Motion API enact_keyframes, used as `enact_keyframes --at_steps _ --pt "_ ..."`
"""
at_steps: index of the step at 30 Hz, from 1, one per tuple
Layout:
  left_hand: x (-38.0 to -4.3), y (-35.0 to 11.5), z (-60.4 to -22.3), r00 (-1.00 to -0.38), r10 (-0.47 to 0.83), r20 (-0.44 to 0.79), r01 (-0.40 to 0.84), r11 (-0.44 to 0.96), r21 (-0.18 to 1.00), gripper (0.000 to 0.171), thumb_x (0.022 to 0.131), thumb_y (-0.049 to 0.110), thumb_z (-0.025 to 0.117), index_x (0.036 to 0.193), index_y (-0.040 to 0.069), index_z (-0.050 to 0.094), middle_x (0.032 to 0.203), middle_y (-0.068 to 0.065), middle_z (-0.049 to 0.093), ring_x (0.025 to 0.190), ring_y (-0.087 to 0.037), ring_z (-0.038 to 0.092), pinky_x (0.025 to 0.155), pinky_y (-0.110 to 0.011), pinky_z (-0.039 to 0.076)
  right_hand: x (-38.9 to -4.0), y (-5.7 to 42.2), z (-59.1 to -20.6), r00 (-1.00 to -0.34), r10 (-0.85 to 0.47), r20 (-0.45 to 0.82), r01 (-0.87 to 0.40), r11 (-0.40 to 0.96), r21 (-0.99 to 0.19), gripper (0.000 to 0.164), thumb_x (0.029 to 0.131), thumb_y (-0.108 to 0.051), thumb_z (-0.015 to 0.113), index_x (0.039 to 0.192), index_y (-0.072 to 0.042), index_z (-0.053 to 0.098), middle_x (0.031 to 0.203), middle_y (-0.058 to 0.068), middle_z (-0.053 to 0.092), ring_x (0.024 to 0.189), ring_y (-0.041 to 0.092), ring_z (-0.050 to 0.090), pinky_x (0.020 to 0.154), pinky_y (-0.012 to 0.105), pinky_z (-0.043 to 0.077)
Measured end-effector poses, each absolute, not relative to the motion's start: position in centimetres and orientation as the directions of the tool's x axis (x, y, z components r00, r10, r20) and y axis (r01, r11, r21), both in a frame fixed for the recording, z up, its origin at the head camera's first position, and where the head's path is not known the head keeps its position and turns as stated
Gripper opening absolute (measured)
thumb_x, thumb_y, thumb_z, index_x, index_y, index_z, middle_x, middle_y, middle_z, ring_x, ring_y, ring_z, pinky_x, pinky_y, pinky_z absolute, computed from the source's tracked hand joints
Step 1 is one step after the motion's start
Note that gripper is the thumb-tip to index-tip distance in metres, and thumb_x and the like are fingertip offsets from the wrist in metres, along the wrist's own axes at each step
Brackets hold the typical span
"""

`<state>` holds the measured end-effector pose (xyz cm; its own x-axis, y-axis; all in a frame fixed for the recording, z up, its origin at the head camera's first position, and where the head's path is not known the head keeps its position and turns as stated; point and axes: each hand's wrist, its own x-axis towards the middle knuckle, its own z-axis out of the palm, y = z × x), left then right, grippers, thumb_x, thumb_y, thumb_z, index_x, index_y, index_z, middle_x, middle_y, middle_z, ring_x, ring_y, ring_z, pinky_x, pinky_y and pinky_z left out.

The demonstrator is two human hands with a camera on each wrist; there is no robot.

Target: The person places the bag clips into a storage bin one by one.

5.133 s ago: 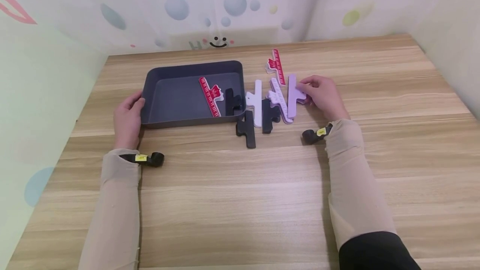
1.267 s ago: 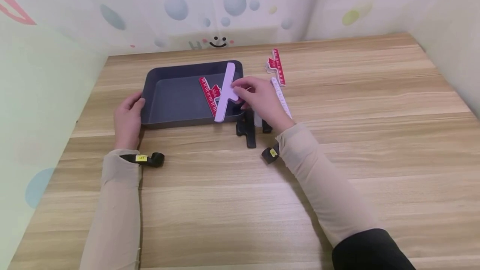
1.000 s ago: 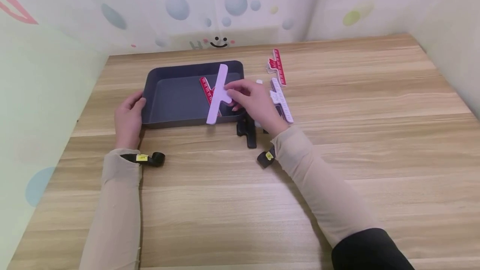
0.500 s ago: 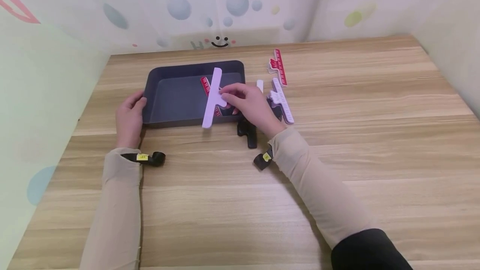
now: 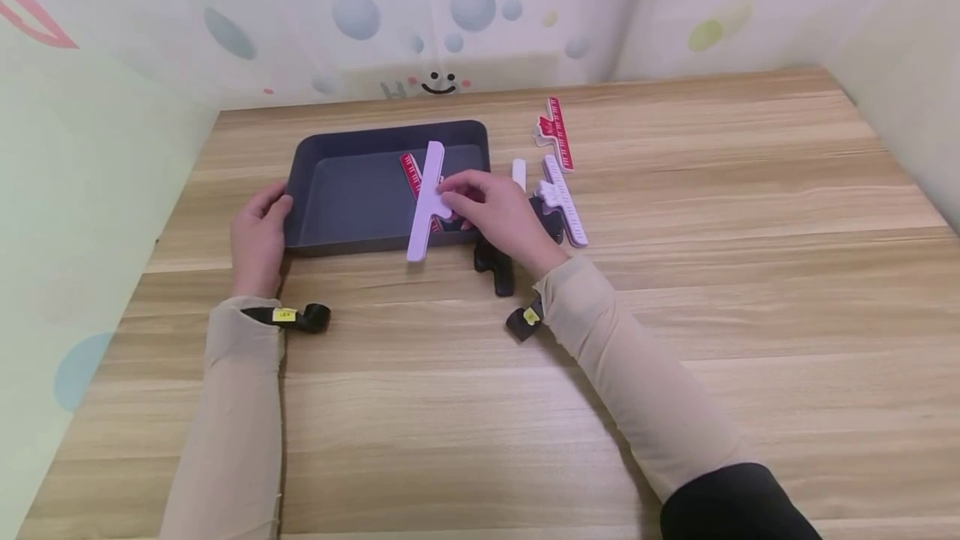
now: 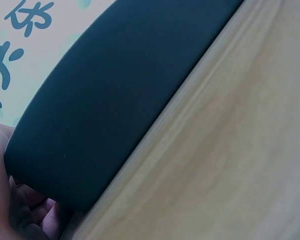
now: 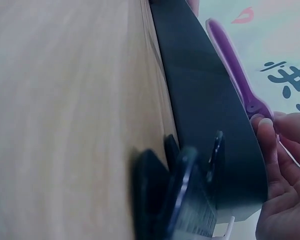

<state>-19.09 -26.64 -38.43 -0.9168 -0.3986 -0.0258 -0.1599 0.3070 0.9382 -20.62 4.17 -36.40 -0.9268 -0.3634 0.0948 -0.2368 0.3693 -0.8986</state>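
Probably light and stiff, the lilac bag clip (image 5: 424, 202) is pinched mid-length by the right hand (image 5: 495, 211); the left hand (image 5: 257, 233) rests relaxed against the tray (image 5: 300, 165) at nine o'clock.

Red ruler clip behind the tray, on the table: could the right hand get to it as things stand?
Probably yes, once freed: the red ruler clip lies uncovered on the table, but the right hand grips a lilac clip.
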Motion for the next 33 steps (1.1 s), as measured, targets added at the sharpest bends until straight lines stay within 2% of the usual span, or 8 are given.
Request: enact_keyframes --at_steps 12,23,33 --pt "-19.18 -26.66 -38.43 -0.915 -0.402 -0.038 -0.167 0.293 0.941 0.039 0.091 0.032 0.05 0.127 0.018 0.052 0.132 0.003 0.046 0.116 -0.007 0.038 0.1 -0.024 0.028 -20.45 3.88 -36.27 -0.949 -0.304 0.086 -0.206 0.389 -0.898 0.02 0.086 -0.026 0.06 0.105 -0.02 0.062 0.084 -0.006 0.06 0.066 0.011 0.057 0.062 0.022 0.05" --pt "-19.16 -26.65 -38.39 -0.917 -0.398 -0.042 -0.166 0.284 0.944 0.038 0.091 0.032 0.05 0.126 0.019 0.053 0.131 0.004 0.046 0.117 -0.007 0.037 0.102 -0.026 0.026 -20.41 3.75 -36.24 -0.962 -0.264 0.073 -0.165 0.345 -0.924 0.024 0.086 -0.027 0.059 0.108 -0.018 0.061 0.09 -0.003 0.06 0.069 0.012 0.058 0.063 0.025 0.051" --pt "-19.08 -26.62 -38.36 -0.915 -0.401 -0.042 -0.175 0.302 0.937 0.038 0.091 0.033 0.049 0.126 0.02 0.052 0.132 0.004 0.046 0.117 -0.007 0.037 0.102 -0.026 0.026 -20.18 3.69 -36.1 -0.966 -0.25 0.068 -0.173 0.428 -0.887 0.025 0.086 -0.031 0.058 0.107 -0.019 0.062 0.084 -0.007 0.059 0.063 0.01 0.057 0.062 0.023 0.049"
